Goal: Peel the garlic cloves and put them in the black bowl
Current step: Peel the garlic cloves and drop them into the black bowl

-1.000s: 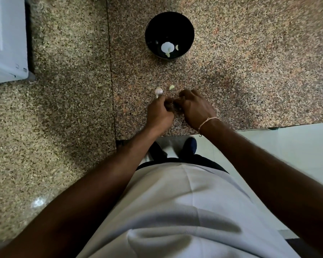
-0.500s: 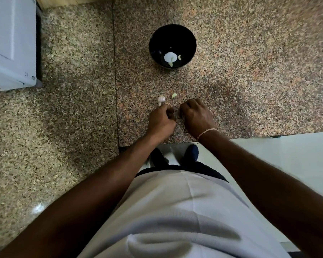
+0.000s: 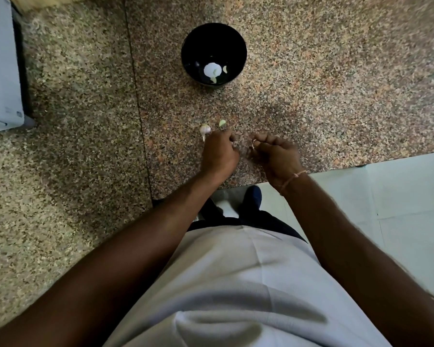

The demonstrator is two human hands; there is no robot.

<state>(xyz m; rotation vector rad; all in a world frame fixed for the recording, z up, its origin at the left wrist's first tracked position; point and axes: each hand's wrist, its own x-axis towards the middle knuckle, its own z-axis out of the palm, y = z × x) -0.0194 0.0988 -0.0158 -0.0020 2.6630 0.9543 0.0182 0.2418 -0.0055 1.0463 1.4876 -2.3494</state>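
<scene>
The light is dim and soft, brightest on the pale floor [image 3: 409, 196] at the right, while the speckled worktop [image 3: 311, 71] darkens toward the left and bottom. A broad shadow lies on the stone around the left hand [image 3: 219, 152] and right hand [image 3: 277, 156], both slightly smeared by motion blur. The black bowl [image 3: 186, 56] carries a round white glare spot inside. The wide lens bends the edges, the forearms look swollen, and the corners are soft.

1. Black bowl [image 3: 214, 53] at 12 o'clock on the granite counter [image 3: 336, 83], cloves inside.
2. Garlic bulb [image 3: 205, 129] touches the curled left hand [image 3: 219, 154].
3. Right hand [image 3: 276, 156], at 3 o'clock from it, pinches a peel scrap [image 3: 253, 144].
</scene>
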